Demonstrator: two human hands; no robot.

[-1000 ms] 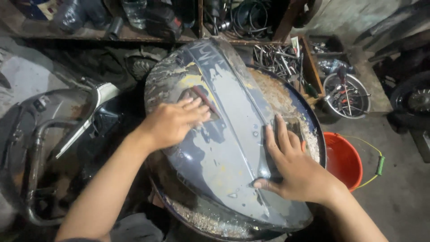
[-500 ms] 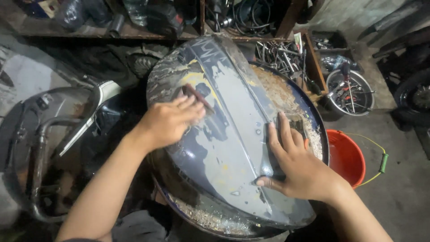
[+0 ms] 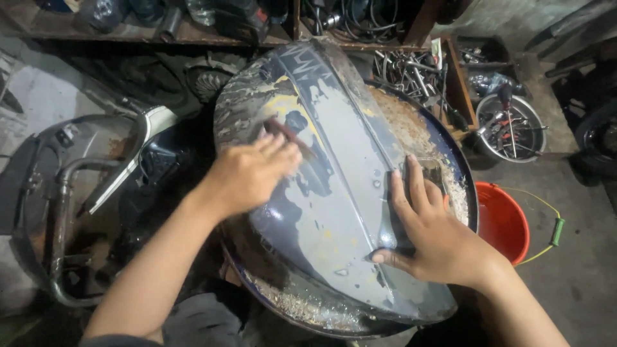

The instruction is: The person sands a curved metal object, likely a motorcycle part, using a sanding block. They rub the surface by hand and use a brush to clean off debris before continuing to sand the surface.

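A large curved grey body panel (image 3: 347,212), wet and patchy with worn paint, lies dome-up over a round rusty drum top (image 3: 443,160), covering most of it and leaving the rim bare along the right edge and the near edge. The left hand (image 3: 247,173) lies palm-down on the panel's upper left part, fingers bent and pressing a small dark reddish-brown strip, seemingly a sanding piece (image 3: 289,135), against the surface; one end of the strip sticks out beyond the fingertips toward the far edge. The right hand (image 3: 430,238) is spread flat and released, grasping nothing, resting on the panel's right flank beside the raised ridge that runs down its middle, with the thumb pointing toward the near edge. Water drops and yellowish scuffs show on the panel between the two hands. Just beside the drum's right edge an orange bucket (image 3: 504,222) stands on the floor, with a yellow cord and a green handle (image 3: 558,231) lying near it. Beyond the far right stand a wooden box of metal tools (image 3: 411,71) and a round metal bowl (image 3: 514,125) of parts. To the left lies a dark motorcycle frame with bent tubing (image 3: 64,193).
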